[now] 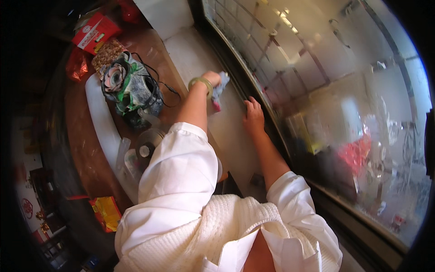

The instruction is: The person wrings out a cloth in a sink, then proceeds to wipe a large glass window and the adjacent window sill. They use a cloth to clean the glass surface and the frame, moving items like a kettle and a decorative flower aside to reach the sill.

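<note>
A jade-green bangle (201, 85) circles the wrist of my left hand (212, 79), which grips a bunched grey-blue cloth (221, 87) with a pink end. The cloth is over the pale window sill (231, 127), close to the dark window frame (234, 81). My right hand (255, 115) holds nothing; its bent fingers rest at the lower edge of the frame, nearer to me. Beyond the frame stands a wet, fogged glass pane (306, 85). The palm side of both hands is hidden.
Left of the sill, a brown table (80, 136) bears a flower-decorated ornament (134, 88) with a black cable (171, 89), a red packet (97, 34), clear containers (131, 163) and a long white strip (102, 115). A yellow-and-red packet (106, 213) lies near its closer end.
</note>
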A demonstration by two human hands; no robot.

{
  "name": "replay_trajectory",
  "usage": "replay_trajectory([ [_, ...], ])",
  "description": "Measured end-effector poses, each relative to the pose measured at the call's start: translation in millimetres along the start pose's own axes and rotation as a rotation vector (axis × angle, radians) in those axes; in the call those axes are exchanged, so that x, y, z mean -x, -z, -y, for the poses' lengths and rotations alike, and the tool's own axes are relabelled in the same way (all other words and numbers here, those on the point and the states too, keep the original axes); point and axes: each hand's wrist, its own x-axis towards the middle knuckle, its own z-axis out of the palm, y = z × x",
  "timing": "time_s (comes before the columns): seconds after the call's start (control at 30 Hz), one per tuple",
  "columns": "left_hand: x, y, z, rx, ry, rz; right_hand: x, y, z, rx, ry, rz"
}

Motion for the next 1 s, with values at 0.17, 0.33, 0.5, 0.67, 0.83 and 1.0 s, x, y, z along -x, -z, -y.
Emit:
replay_trajectory([
  [0.17,16,3,-37,0.855,-0.095,0.185,17,0,-15,-0.838,-0.528,0.04],
  [0.33,64,6,-56,1.212,-0.168,0.307,11,61,35,-1.695,-0.751,0.192],
  [0.5,120,0,-81,1.276,-0.238,0.395,16,113,68,-1.936,-0.655,0.149],
  [0.67,171,-7,-89,1.178,-0.315,0.368,35,150,92,-1.911,-0.478,0.116],
  [0.83,225,-43,-110,0.623,-0.384,0.143,72,155,106,-1.785,-0.415,0.051],
  [1.0,265,-120,-89,-0.062,-0.584,0.074,120,129,107,-1.649,-0.671,0.019],
])
